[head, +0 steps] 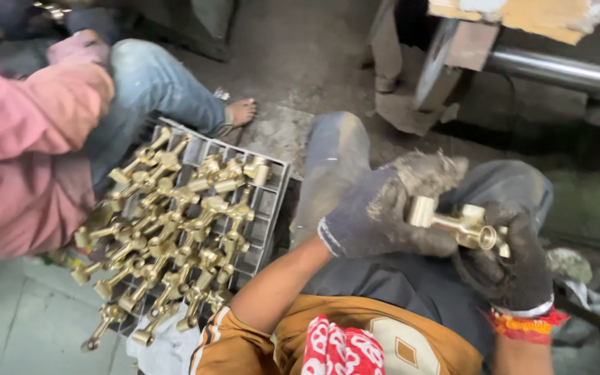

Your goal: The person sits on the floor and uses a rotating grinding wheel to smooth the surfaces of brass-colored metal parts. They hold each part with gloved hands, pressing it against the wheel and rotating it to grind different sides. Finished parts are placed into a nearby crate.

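Both hands grip one brass fitting (456,223) above the lap, in front of the person's knees. The left hand (383,212), in a dark fuzzy glove, is closed around the fitting's stem end, while the right hand (512,267), also gloved, is closed under its open round port; holding at two points keeps the part steady and turns the port toward the eyes. A grey crate (269,201) on the floor to the left carries a loose heap of like fittings (175,229) (within easy reach of the left hand). A second person in a pink sleeve (29,139) sits beside the crate.
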